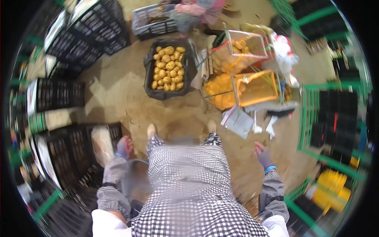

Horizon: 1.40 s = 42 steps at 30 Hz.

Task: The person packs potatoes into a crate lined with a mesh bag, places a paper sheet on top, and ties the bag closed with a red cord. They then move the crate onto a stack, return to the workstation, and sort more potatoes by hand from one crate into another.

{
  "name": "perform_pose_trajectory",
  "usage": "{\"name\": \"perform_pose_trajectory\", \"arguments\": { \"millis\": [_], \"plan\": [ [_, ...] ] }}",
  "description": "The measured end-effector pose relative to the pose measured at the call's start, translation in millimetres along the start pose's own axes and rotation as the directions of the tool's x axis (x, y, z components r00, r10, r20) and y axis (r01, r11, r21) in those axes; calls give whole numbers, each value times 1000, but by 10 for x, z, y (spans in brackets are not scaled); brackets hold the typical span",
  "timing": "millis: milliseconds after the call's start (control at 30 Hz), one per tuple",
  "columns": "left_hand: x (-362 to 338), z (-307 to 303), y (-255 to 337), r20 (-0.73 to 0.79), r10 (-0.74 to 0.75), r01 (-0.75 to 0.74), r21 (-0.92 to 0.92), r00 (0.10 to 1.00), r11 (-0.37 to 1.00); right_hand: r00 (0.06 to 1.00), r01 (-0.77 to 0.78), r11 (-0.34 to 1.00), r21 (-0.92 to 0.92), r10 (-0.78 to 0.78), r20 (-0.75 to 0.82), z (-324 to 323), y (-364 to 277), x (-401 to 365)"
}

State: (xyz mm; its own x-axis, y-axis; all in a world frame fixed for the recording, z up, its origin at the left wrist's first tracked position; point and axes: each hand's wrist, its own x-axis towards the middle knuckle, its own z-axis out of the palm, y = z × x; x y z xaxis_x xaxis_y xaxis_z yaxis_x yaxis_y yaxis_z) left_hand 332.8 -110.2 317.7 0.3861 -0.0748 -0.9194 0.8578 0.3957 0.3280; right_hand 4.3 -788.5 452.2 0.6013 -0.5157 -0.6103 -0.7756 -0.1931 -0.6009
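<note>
My left hand (125, 147), in a greyish-purple fingerless glove, hangs beside the black crates on the left. Its fingers are loosely bent, with nothing visible in them. On the other side, my right hand (263, 155), gloved the same way, hangs over the floor with fingers apart and holding nothing. Ahead of my feet stands a black crate (148, 85) filled with potatoes (167, 69). To its right lie an orange mesh bag (219, 91) of potatoes and another mesh bag (225, 59), each by a frame. A grey-white sheet (239, 121) lies nearer my feet.
Black crates (59, 94) line the left side, some stacked. At the top, a person (191, 17) bends by another lined crate (154, 27). Green metal racks (306, 118) with black and yellow crates (331, 189) stand on the right. Brown floor (114, 94) runs between them.
</note>
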Motion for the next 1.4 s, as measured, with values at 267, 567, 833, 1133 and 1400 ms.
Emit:
{"name": "perform_pose_trajectory", "arguments": {
  "millis": [267, 567, 833, 1133, 1400],
  "plan": [
    [-1531, 607, -2710, -454, 255, -304, -37, 854, 952, 959, 273, 936, 221, -283, 18, -1363, -1040, 1790],
    [-2464, 971, -3839, -604, -90, -130, -312, 791, 941, 812, 487, 856, 175, -517, 272, -1347, -770, 2171],
    [-2907, 1068, -4216, -394, 187, -248, -109, 900, 963, 718, 646, 760, 67, -635, 284, -1243, -1515, 2640],
    [-2323, 56, -4618, -351, 111, -277, -469, 930, 838, 575, 712, 693, 112, -668, 473, -46, -2080, 2020],
    [-491, 516, -2287, -276, 340, -187, 462, 899, 867, 592, 578, 816, 14, -430, 682, 1797, -2255, 1714]
  ]
}}
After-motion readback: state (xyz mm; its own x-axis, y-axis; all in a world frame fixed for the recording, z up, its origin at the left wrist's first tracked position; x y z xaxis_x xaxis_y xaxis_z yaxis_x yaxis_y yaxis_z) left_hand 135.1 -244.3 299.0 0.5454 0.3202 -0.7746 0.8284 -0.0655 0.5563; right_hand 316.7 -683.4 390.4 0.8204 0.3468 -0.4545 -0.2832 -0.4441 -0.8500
